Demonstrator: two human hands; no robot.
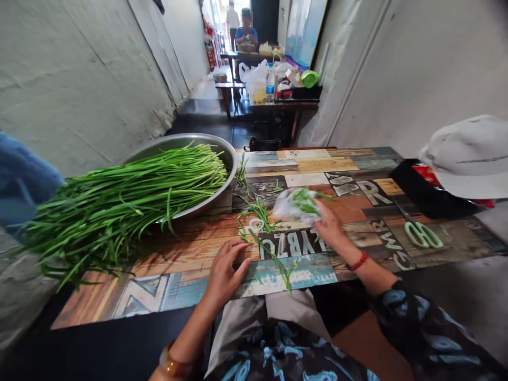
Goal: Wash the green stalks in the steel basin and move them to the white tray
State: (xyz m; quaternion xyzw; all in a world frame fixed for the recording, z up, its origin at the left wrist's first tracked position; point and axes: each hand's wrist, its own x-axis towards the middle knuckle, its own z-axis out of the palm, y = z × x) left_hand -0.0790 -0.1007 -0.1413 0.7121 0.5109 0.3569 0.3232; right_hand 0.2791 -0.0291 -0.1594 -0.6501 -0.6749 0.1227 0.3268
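My right hand (330,226) is closed on a crumpled clear plastic bag (283,205), with green chive scraps (305,202) showing at it; motion blurs its outline. Palm down at the table's near side, my left hand (227,271) has its thumb and fingers apart and holds nothing I can see. Its fingertips are close to loose chive bits (273,256) strewn over the wood-patterned tabletop (345,203). A small white ring (256,225) lies among them. To the left, a large heap of long green chives (146,185) fills a metal basin (227,142) and hangs over its side.
Scissors with pale green handles (423,234) lie on the right. Beyond them, a white cap (470,156) rests on a black item (420,198). A blue sleeve or cloth (26,180) shows at far left. Farther back, another table (283,106) bears bags and a bottle; a person sits behind.
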